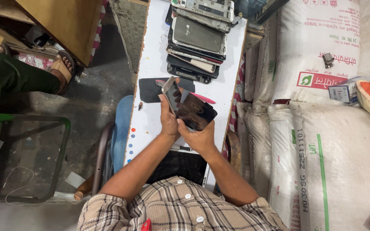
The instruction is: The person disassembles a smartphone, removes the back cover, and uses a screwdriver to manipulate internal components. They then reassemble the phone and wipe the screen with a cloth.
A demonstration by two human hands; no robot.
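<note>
Left hand (168,122) is gripping the smartphone (171,95), right hand (200,137) fingers closing on its dark back panel (195,112) — best peeling evenly, slowly.

Surface: narrow white table (153,64).
Far end: stack of phones (198,38).
Middle: black mat (148,90), pink tool (204,99).
Near end: dark tablet (180,164).

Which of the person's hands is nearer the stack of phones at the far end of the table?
Left. The left hand is closer to the phone stack; the right hand sits lower, further back.
</note>
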